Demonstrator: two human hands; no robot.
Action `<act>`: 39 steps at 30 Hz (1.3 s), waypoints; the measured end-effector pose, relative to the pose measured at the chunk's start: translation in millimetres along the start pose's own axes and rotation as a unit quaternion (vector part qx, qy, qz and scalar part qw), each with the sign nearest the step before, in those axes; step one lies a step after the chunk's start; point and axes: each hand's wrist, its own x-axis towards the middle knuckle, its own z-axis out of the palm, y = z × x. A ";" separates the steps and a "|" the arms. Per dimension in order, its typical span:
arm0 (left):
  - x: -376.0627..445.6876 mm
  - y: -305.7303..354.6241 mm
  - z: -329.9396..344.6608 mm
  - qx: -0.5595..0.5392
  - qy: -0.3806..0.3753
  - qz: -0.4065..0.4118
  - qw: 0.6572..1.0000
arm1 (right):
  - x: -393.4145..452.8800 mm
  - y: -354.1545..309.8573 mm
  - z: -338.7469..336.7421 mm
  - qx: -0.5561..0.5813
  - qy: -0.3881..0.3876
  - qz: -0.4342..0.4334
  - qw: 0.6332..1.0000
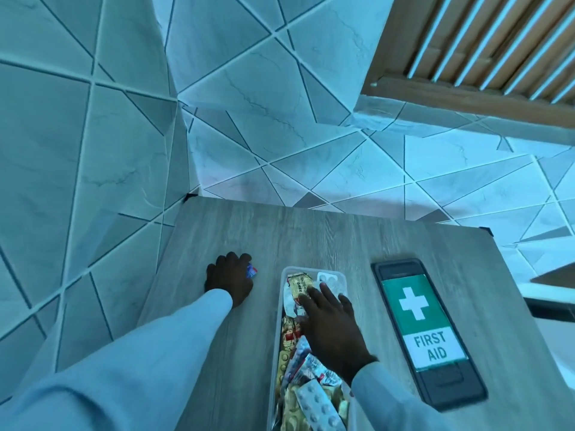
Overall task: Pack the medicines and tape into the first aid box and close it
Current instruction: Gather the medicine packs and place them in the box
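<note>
A wood-grain table fills the lower middle of the view, set against a tiled wall patterned with angular lines, with a slatted wooden panel at the upper right. On the right of the table lies the dark lid of the first aid box, flat and face up, showing a green panel with a white cross and the words FIRST AID; it is apart from the box, so the box is not closed. Just left of the lid stands the clear first aid box, long and narrow, running toward the person, packed with medicines: gold foil strips, red-and-white sachets, and a white blister pack at the near end. The right hand, in a pale sleeve, lies flat over the middle of the box with fingers spread; its grip is open and holds nothing, the palm resting on the contents. The left hand is on the table to the left of the box, well apart from it, its grip curled down around a small red-and-blue item, mostly hidden under the fingers; whether this is the tape or a medicine packet cannot be told.
</note>
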 end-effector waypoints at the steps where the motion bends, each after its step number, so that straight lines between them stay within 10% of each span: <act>1: -5.4 1.3 -3.0 -0.023 0.006 -0.003 1.000 | -1.1 -0.4 1.8 -0.007 -0.011 -0.010 1.000; 9: -82.2 38.3 -31.2 -0.138 0.112 0.065 0.982 | -12.8 -1.8 -8.1 0.055 0.092 0.008 0.994; 16: -165.6 91.2 -22.3 -0.127 0.024 0.183 0.975 | -38.9 36.5 -24.1 0.112 0.167 0.052 0.978; 39: -165.0 111.0 5.6 -0.086 0.060 0.122 0.987 | -149.1 123.2 -3.2 0.135 0.073 0.236 0.960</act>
